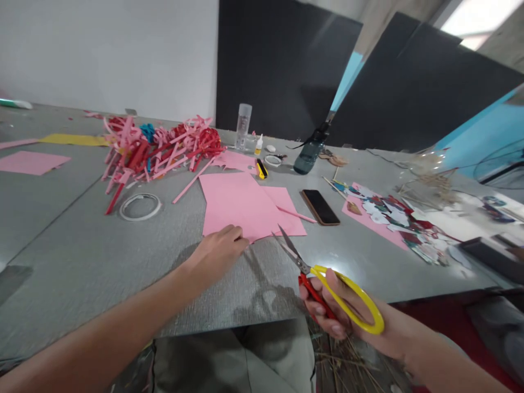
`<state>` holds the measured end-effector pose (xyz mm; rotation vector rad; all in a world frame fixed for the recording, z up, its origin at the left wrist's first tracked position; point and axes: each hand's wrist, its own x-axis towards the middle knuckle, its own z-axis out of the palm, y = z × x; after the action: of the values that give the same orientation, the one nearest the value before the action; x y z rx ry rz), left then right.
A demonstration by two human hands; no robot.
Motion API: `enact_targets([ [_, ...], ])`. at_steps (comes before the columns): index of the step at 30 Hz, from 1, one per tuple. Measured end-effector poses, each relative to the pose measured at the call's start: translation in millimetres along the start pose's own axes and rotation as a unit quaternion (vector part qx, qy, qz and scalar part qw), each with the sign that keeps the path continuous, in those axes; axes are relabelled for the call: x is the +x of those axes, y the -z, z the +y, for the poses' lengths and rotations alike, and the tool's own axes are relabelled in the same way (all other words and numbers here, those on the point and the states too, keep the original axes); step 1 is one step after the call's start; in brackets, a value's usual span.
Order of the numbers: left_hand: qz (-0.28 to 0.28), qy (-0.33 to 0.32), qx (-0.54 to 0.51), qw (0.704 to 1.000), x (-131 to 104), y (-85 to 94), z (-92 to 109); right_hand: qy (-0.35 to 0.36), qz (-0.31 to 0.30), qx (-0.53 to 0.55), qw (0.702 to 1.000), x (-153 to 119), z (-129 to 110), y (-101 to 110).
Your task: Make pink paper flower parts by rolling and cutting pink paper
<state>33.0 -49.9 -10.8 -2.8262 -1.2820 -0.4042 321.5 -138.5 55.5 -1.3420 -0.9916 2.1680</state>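
Observation:
My right hand [333, 311] is closed round the handles of a pair of scissors [303, 266], one loop yellow and the other red. Their blades are slightly parted and point up and left, toward the pink paper. The fingers of my left hand [223, 248] are closed at the near edge of a pink paper sheet [241, 202]. A second pink sheet [292, 226] lies partly under it, at its right. A narrow pink strip [298, 214] rests across that second sheet.
Behind are a heap of pink and red paper strips [155, 147], a tape roll [140, 207], a yellow cutter [261, 169], a glue bottle [258, 145], a clear bottle [243, 126] and a dark bottle [310, 153]. Rightward lie a phone [320, 207] and paper scraps [393, 215].

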Motion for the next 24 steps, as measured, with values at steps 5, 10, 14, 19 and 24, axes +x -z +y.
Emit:
enact_targets([
  [5,-0.014,0.003,0.001,1.000,0.1,1.5,-0.1,-0.062,0.020,0.008,0.998,4.1,-6.4,-3.4],
  [10,-0.014,-0.008,-0.003,1.000,0.6,2.8,-1.5,-0.109,0.030,-0.005,0.994,7.7,-16.5,-10.8],
  [14,-0.021,-0.009,-0.021,1.000,1.3,4.8,-1.7,-0.094,0.036,0.004,0.995,11.6,-18.6,-16.6],
  [19,-0.017,-0.016,-0.015,1.000,0.6,5.0,-1.6,-0.083,0.037,0.007,0.996,18.2,-18.8,-22.8],
  [24,-0.007,-0.018,-0.012,1.000,-0.1,3.8,-2.0,-0.081,0.039,-0.004,0.996,19.4,-21.3,-27.1],
])
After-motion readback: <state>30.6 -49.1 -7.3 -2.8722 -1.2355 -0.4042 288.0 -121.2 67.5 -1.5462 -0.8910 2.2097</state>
